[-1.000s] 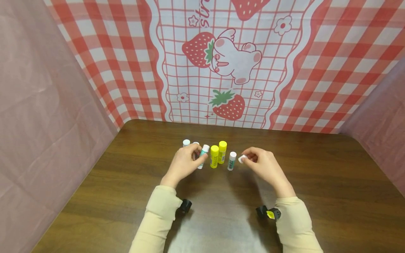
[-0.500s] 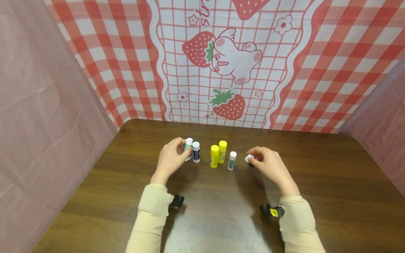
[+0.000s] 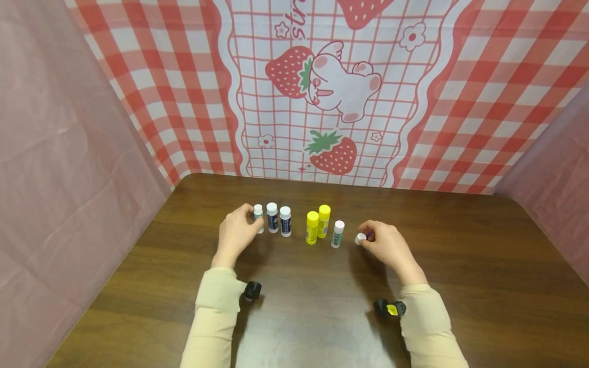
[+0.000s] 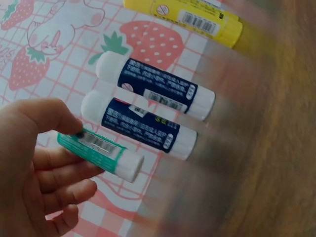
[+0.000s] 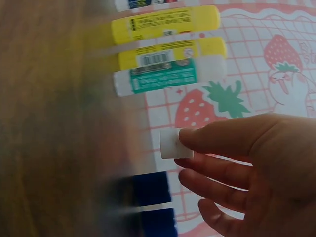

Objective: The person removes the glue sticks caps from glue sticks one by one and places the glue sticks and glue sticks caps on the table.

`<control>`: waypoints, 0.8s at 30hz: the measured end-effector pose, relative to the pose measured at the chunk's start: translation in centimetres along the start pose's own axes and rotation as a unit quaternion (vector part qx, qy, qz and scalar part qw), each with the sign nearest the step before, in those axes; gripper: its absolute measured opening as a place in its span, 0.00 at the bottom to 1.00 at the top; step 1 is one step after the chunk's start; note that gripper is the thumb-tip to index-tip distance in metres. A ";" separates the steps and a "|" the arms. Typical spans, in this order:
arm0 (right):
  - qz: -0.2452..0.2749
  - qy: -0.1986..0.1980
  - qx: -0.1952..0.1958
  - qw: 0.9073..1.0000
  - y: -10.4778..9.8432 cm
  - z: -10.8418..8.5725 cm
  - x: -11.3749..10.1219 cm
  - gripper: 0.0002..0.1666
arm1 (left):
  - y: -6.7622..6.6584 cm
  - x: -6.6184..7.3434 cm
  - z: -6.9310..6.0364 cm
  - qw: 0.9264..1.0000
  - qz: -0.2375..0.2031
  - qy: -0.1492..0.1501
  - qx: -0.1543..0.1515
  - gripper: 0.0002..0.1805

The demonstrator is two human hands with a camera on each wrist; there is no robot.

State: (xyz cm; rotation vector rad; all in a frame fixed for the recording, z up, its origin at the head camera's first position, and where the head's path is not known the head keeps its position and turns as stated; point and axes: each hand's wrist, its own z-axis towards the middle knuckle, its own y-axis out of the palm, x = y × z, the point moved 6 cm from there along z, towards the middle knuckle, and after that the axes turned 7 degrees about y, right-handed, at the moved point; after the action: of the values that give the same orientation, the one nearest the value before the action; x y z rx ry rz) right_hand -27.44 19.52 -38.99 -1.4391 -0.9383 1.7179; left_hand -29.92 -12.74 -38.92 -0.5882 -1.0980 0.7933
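Observation:
My left hand (image 3: 234,235) pinches a green-and-white glue stick (image 4: 98,150) at the left end of the group. In the head view it stands upright beside two navy glue sticks (image 3: 273,219) with white ends. My right hand (image 3: 386,245) pinches a short white cylinder (image 5: 173,144), like a cap, between thumb and forefinger; the thumb covers part of it. Left of the right hand stands another green-and-white glue stick (image 3: 338,235). Two dark blue objects (image 5: 150,189) show beside the right fingers in the right wrist view; in the head view that hand mostly hides them.
Two yellow glue sticks (image 3: 312,228) stand upright mid-table, between the navy pair and the right-hand green stick. The brown wooden table (image 3: 303,317) ends at a strawberry-print cloth (image 3: 331,102) behind. Pink cloth (image 3: 69,153) hangs at both sides.
My left hand has carried the green glue stick leftward, past the navy pair, to their left side. My right hand has shifted slightly right and down, still holding the white cylinder.

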 end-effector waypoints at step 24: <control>-0.111 -0.042 0.058 0.991 2.5 0.1 -0.7 0.06 | 1.3 -1.3 -0.2 0.997 0.061 -0.015 -0.035 0.16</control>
State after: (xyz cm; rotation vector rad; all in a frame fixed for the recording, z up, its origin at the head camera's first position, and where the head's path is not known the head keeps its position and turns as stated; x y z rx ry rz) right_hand -27.63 17.66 -40.75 -1.1498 -0.9876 1.6475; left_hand -30.42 -13.02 -40.68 -0.7096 -1.1303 0.8738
